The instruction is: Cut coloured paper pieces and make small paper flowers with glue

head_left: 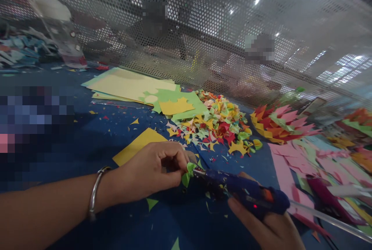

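Blue glue gun x1 (1 red light), R fingers gripping it, L fingers pinching 1 grn paper pc

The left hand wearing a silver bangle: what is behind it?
Behind the left hand, a flat yellow paper sheet shows on the dark blue table. The hand covers its near part, which cannot be seen.

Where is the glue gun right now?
In the head view, the glue gun is below and right of centre, held in the right hand, its tip at the green paper piece pinched by the left hand.
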Demonstrator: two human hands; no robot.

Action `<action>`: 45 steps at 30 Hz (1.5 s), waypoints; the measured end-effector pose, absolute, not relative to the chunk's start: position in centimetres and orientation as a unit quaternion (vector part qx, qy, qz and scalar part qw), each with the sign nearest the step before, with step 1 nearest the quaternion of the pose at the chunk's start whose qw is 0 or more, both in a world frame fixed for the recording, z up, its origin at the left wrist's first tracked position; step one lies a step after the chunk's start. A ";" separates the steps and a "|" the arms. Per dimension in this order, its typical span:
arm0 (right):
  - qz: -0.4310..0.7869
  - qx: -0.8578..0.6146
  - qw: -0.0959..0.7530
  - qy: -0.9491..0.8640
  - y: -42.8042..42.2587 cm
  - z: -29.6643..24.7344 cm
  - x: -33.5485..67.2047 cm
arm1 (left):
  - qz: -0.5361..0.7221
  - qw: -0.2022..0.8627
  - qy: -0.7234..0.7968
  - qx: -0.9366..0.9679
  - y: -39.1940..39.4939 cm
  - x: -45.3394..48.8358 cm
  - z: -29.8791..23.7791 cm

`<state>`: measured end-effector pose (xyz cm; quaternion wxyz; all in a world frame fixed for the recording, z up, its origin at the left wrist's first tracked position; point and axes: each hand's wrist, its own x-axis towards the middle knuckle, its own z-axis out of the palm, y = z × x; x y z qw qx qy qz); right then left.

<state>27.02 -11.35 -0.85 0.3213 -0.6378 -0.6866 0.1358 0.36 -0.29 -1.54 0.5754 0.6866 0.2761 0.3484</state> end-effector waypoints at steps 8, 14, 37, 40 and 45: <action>0.196 -0.680 0.297 -0.641 -11.6 -0.6 27.1 | 0.336 0.576 0.281 0.690 -0.2 0.2 -2.2; 0.255 -0.703 0.348 -0.566 -11.0 0.2 26.9 | 0.337 0.606 0.283 0.663 0.0 0.3 -2.0; 0.033 -0.783 0.094 -0.613 -7.6 1.6 31.9 | 0.393 0.398 0.324 0.764 -0.3 -0.6 -0.1; -0.018 -0.724 0.198 -0.660 -9.2 2.3 28.8 | 0.396 0.387 0.326 0.766 -0.2 -0.5 0.0; 0.177 -0.557 0.154 -0.797 -8.9 3.1 22.5 | 0.389 0.367 0.331 0.778 -0.1 -0.6 0.1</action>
